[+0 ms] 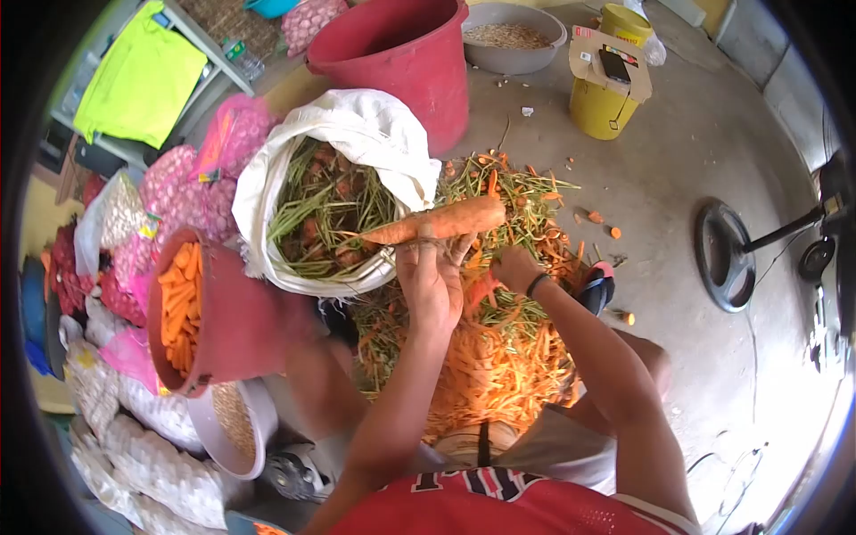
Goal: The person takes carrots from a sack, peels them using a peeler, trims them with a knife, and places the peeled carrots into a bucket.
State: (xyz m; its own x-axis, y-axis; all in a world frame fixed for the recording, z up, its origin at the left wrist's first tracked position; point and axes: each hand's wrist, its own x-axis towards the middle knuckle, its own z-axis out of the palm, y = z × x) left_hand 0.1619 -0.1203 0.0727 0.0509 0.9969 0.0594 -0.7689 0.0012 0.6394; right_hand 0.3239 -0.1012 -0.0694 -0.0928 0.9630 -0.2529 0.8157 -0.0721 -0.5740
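Orange, the carrot [459,217] sits crosswise, clamped in the left hand [432,283] above heaped peelings [499,374], likely so its length is exposed toward the right hand [518,269], curled closed, around what, if anything, I cannot tell.

The grey floor [678,196] bears a white sack [383,134]; right of the sack lie carrot peelings [499,374] and green stems [526,192], behind it a red tub [401,71], well to its right a yellow bucket [602,111].
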